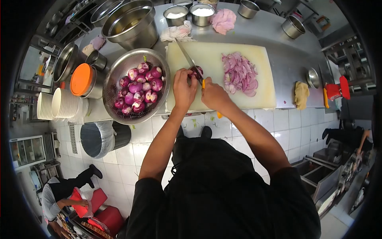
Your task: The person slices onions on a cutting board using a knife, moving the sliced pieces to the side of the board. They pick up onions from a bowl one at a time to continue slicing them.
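My right hand is wrapped round the yellow handle of a kitchen knife, whose long blade points up and left over the cutting board. Under the blade lies a red onion, pinned to the board by the closed fingers of my left hand. On the board's right half is a heap of sliced red onion. Beside my left hand, a perforated steel colander holds several whole peeled red onions.
A large steel pot and small pans of white contents stand behind the board. Pink cloths lie near them. Stacked paper cups are at left; a tan cloth is at right. A lined bin stands on the floor.
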`<state>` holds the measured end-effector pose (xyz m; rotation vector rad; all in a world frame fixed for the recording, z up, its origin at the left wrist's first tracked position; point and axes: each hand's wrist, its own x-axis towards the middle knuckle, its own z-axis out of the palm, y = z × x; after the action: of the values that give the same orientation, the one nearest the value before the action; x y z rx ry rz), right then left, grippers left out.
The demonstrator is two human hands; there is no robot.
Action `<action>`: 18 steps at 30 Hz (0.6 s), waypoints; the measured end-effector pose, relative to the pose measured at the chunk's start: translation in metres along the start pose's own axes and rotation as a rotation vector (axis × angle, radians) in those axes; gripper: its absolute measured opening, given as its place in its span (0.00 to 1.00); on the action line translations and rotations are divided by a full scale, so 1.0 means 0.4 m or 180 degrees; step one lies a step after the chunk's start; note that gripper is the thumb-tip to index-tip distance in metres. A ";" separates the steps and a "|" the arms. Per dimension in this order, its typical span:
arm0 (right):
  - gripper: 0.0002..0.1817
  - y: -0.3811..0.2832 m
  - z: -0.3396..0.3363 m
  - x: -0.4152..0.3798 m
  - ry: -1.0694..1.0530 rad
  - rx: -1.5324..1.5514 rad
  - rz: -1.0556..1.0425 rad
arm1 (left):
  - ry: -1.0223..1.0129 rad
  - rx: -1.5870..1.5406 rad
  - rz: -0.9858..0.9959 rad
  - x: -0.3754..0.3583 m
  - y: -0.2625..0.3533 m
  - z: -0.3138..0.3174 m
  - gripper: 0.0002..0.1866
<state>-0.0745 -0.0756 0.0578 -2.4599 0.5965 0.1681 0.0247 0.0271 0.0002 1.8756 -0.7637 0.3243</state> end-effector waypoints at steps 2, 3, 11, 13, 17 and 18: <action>0.17 0.001 0.002 0.019 -0.0028 0.0052 0.0071 | 0.0018 0.0102 0.0085 0.002 -0.005 0.006 0.13; 0.17 0.008 0.007 0.027 -0.0025 0.0050 0.0049 | 0.0015 0.0116 0.0106 0.005 0.000 0.005 0.15; 0.21 0.058 -0.039 0.023 -0.0393 0.1089 0.0256 | -0.0288 -0.0243 -0.0238 0.033 0.011 0.015 0.21; 0.21 0.052 -0.052 0.014 -0.0405 0.1115 0.0302 | -0.0146 0.0273 -0.0189 0.058 0.016 0.013 0.20; 0.21 0.097 -0.042 -0.005 0.0056 0.1045 0.0077 | -0.0338 0.1367 0.0146 0.104 -0.043 0.036 0.21; 0.21 0.106 -0.053 -0.018 0.0139 0.1060 0.0140 | -0.0588 0.1533 0.0082 0.117 -0.053 0.037 0.23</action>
<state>-0.1006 -0.1159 0.0549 -2.1342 0.6417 0.0285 0.0720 0.0025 0.0037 2.3748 -0.8908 0.3792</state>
